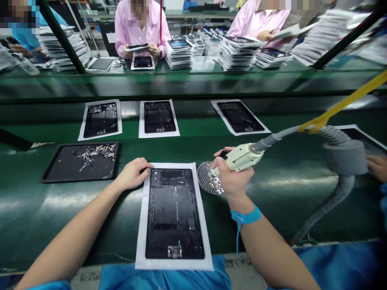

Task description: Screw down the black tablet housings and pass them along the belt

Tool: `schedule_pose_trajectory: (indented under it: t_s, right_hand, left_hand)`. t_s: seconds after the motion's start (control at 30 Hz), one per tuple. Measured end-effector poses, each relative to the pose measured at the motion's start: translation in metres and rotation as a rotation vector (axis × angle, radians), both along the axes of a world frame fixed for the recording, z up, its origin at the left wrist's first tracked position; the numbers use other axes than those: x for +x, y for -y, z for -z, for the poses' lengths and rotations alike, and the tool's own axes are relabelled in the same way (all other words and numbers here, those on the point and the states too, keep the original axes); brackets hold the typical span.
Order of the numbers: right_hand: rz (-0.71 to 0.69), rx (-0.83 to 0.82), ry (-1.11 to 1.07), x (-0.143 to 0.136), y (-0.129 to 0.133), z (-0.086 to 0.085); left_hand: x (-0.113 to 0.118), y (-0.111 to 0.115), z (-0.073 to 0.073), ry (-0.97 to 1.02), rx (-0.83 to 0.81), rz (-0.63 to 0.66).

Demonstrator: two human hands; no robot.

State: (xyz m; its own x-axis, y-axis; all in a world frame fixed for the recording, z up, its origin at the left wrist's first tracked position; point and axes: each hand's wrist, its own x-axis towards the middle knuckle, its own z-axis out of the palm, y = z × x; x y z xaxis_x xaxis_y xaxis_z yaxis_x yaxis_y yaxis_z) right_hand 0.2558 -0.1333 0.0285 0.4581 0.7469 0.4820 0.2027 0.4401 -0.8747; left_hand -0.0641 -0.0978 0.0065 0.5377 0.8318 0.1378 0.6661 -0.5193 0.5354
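Note:
A black tablet housing [172, 213] lies on a white sheet [140, 245] at the front edge of the green bench. My left hand [134, 173] is at the sheet's upper left corner, its fingers curled and touching or pinching the paper edge. My right hand [234, 179] is wrapped round a pale green handheld tool [244, 158] with a grey hose, just right of the housing. Beneath the tool's front end sits a round metal dish with holes [208, 179]. A blue band [246, 215] circles my right wrist.
A black tray [66, 161] of small parts stands left. Three housings on white sheets [101, 119] [159, 117] [238, 117] lie further back. The hose hangs from a yellow strap [347, 100] beside a grey cylinder [345, 157]. Another person's hand [377, 167] shows right; people sit opposite.

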Motion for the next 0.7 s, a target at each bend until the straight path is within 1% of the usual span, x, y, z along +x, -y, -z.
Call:
schedule_pose_trajectory:
  t_s: [0.13, 0.33, 0.5, 0.6, 0.7]
  right_hand:
    - [0.013, -0.002, -0.003, 0.000, 0.000, 0.001]
    - [0.026, -0.011, 0.002, 0.000, -0.001, 0.001]
    - [0.006, -0.023, -0.021, 0.001, -0.001, 0.002]
    - [0.014, 0.008, -0.041, 0.000, 0.001, -0.006]
    - [-0.009, 0.066, -0.069, -0.013, 0.002, -0.018]
  left_hand:
    - [0.002, 0.000, 0.003, 0.016, 0.003, -0.020]
    - [0.002, -0.001, 0.004, 0.037, -0.011, -0.028]
    - [0.002, -0.001, 0.005, 0.038, -0.003, -0.029]
    - [0.004, -0.002, 0.007, 0.037, 0.007, -0.040]
    - [0.006, -0.003, 0.009, 0.044, -0.003, -0.057]
